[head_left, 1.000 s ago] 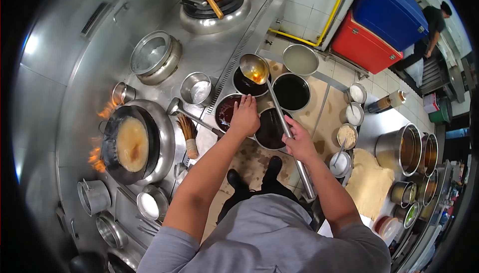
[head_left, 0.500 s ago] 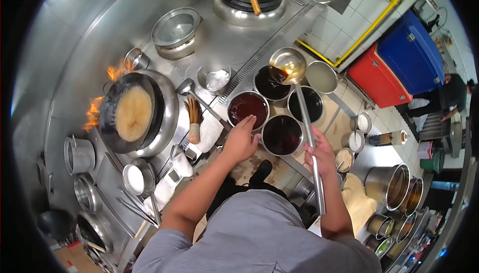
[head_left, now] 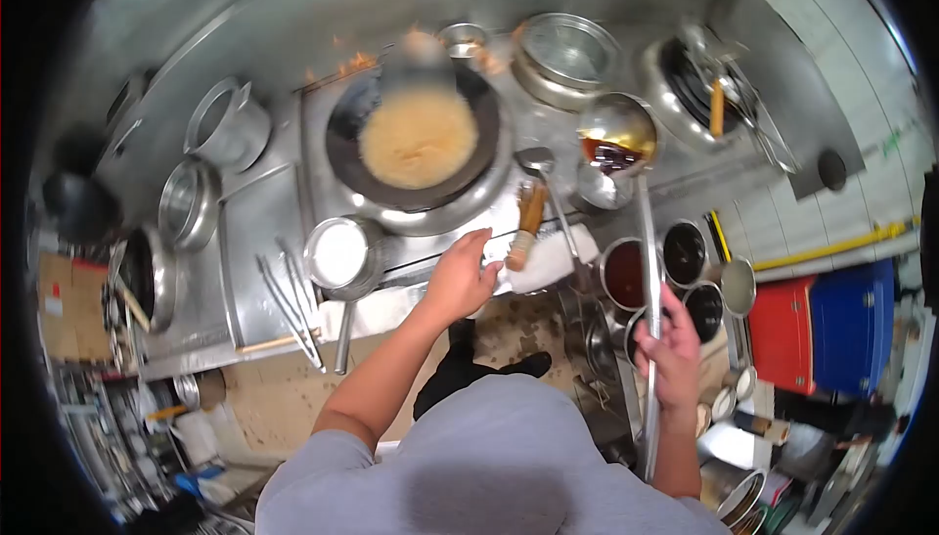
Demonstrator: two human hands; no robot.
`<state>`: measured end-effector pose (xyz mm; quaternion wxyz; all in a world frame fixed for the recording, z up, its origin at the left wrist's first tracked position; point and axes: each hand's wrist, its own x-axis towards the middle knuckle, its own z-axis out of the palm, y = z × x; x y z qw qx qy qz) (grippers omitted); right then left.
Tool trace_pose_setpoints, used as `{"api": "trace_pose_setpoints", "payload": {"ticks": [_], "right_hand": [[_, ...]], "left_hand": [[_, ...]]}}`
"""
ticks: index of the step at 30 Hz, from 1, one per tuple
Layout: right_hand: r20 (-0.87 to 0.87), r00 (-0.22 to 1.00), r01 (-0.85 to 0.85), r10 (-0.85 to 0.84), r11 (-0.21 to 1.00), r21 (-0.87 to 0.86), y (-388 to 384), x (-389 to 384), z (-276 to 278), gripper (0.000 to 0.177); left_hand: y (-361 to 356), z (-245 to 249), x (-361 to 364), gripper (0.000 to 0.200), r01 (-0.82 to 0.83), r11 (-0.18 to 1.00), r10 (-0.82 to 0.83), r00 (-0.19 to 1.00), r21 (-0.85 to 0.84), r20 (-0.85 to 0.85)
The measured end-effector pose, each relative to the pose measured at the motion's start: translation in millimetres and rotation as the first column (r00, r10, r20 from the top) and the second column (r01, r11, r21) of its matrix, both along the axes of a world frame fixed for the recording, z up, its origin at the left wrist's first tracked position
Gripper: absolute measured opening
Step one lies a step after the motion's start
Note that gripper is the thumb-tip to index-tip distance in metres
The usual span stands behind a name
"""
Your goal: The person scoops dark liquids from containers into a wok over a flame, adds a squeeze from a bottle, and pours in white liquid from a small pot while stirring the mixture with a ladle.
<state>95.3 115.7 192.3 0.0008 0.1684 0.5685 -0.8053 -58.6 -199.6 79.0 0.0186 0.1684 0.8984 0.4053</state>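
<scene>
My right hand (head_left: 671,347) is closed around the long handle of a steel ladle (head_left: 646,232). Dark brown liquid lies in the ladle's bowl, which is over the stove top near a small metal bowl (head_left: 601,186). My left hand (head_left: 460,279) is open, fingers stretched forward and thumb apart, at the stove's front edge. It is closest to the wok (head_left: 342,144), a bamboo brush (head_left: 526,227) and a folded white cloth (head_left: 553,259). Pale yellowish liquid (head_left: 419,139) fills the wok's middle. Pots of dark liquid, including a reddish one (head_left: 623,271), stand beside the ladle handle.
Flames (head_left: 358,62) rise behind the wok. A spatula (head_left: 554,188) lies right of it, and a handled pot with white contents (head_left: 339,252) stands at its left front. Tongs (head_left: 284,305) lie further left. Red (head_left: 782,325) and blue (head_left: 853,325) boxes are at right.
The view has turned left towards the wok. The ladle of dark liquid has moved from above the sauce pots to over the stove. My left hand has left the pots for the stove edge.
</scene>
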Motion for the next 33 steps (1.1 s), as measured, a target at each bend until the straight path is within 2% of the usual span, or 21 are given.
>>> {"api": "trace_pose_setpoints", "payload": {"ticks": [3,5,6,7,9,10,11,12,13,14,15,17,21,23,24,25,27,28,29,32,33], "right_hand": [[0.091,0.954,-0.295,0.287,0.951,0.096,-65.0,-91.5,-35.9,0.077],[0.157,0.916,-0.398,0.369,0.885,0.244,-106.2,-154.3,-73.0,0.075],[0.121,0.913,-0.408,0.391,0.848,0.339,-128.7,-177.9,-99.9,0.075],[0.087,0.906,-0.41,0.415,0.804,0.432,-149.2,-199.1,-132.2,0.075],[-0.276,0.863,-0.034,0.423,0.593,0.804,-182.8,-237.0,-208.8,0.074],[-0.319,0.855,0.039,0.409,0.562,0.826,-200.9,-246.3,-206.2,0.075],[-0.32,0.843,0.024,0.433,0.564,0.826,-206.2,-252.5,-199.4,0.075],[-0.087,0.923,-0.239,0.375,0.737,0.632,-212.0,-255.5,-169.6,0.075],[0.174,0.91,-0.414,0.376,0.848,0.331,-216.8,-260.3,-151.6,0.074],[0.174,0.893,-0.446,0.414,0.861,0.243,-203.9,-274.7,-158.4,0.073],[0.188,0.872,-0.489,0.452,0.826,0.282,-197.0,-277.4,-151.3,0.071],[-0.073,0.839,-0.305,0.54,0.576,0.758,-180.2,-276.8,-195.3,0.073],[-0.049,0.797,-0.31,0.603,0.476,0.823,-155.4,-275.9,-176.6,0.068],[0.121,0.775,-0.384,0.621,0.31,0.87,-151.7,-275.2,-148.1,0.068],[0.049,0.765,-0.278,0.643,0.259,0.925,-149.5,-273.7,-152.0,0.071],[0.049,0.743,-0.291,0.668,0.256,0.922,-148.6,-270.7,-154.4,0.071],[-0.105,0.719,-0.154,0.687,0.305,0.94,-147.8,-267.1,-154.3,0.069],[-0.045,0.713,-0.224,0.7,0.287,0.931,-146.8,-270.5,-150.3,0.069],[0.005,0.733,-0.349,0.68,0.37,0.861,-140.3,-288.4,-180.8,0.068],[0.055,0.722,-0.385,0.69,0.333,0.861,-150.9,-274.6,-184.6,0.071],[-0.14,0.733,-0.261,0.666,0.464,0.846,-149.6,-268.0,-206.8,0.074]], "left_hand": [[-46.3,-3.7,-4.6,0.056,-0.063,0.998,0.064,0.998,0.007,-0.013],[-72.0,-1.3,-2.0,0.056,-0.092,0.996,0.092,0.996,0.012,-0.006],[-84.7,1.9,0.8,0.055,-0.105,0.994,0.105,0.994,-0.003,-0.002],[-95.8,5.5,2.8,0.055,-0.131,0.991,0.131,0.991,-0.002,-0.002],[-114.0,11.9,11.7,0.054,-0.148,0.989,0.148,0.989,0.013,0.02],[-121.1,13.5,15.7,0.054,-0.165,0.986,0.165,0.986,0.0,0.011],[-125.9,14.9,20.4,0.054,-0.193,0.981,0.193,0.981,-0.002,0.009],[-129.2,16.6,24.2,0.055,-0.218,0.976,0.218,0.976,-0.001,0.02],[-132.0,18.5,27.5,0.055,-0.243,0.97,0.243,0.97,0.0,0.031],[-133.7,20.9,31.4,0.055,-0.263,0.964,0.263,0.965,0.021,0.023],[-134.4,23.6,35.2,0.055,-0.29,0.957,0.29,0.957,0.021,0.021],[-131.2,27.8,43.1,0.055,-0.358,0.932,0.357,0.934,0.056,0.017],[-119.1,30.9,64.0,0.055,-0.496,0.865,0.498,0.867,0.072,-0.013],[-112.6,29.2,76.8,0.055,-0.56,0.821,0.558,0.828,0.106,0.05],[-109.7,29.0,82.7,0.055,-0.586,0.805,0.584,0.81,0.097,0.049],[-106.1,28.8,88.5,0.055,-0.603,0.79,0.602,0.797,0.107,0.046],[-99.7,30.1,102.0,0.055,-0.654,0.748,0.654,0.755,0.116,0.041],[-98.2,31.7,108.4,0.055,-0.675,0.73,0.676,0.736,0.111,0.033],[-98.8,34.1,114.8,0.055,-0.696,0.71,0.698,0.716,0.104,0.021],[-105.5,45.2,138.2,0.055,-0.761,0.64,0.764,0.645,0.108,0.014],[-107.4,46.8,148.6,0.056,-0.778,0.615,0.783,0.622,0.127,0.024]]}}
